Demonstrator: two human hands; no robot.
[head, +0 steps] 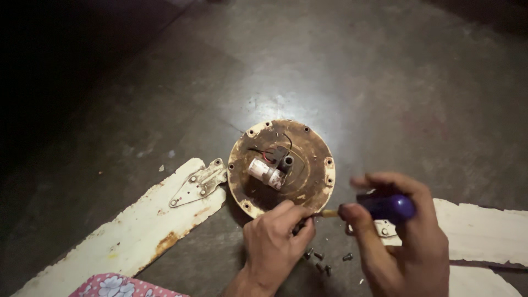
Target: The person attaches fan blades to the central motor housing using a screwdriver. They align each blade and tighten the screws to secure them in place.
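Rust covered much of the round, cream-painted metal fan motor housing that lay open side up on the dark grey concrete floor. Inside it sat a small white cylindrical capacitor, with thin red and black wires running to a dark block at the centre.

At the housing's near rim, the left hand had its fingers curled and pinched together around a small dark part, too shadowed to identify, touching the rim. The right hand was closed around the purple plastic handle of a screwdriver, thumb and fingers wrapped about it; its shaft pointed left toward the left hand's fingertips and the housing's edge.

Several small dark loose screws lay on the floor just beside the left hand, between the two wrists.

To the left, a long white fan blade with rust patches lay flat, its grey metal mounting bracket just beside the housing. A second white fan blade lay to the right, partly hidden behind the right hand. Pink floral fabric showed at the bottom edge.
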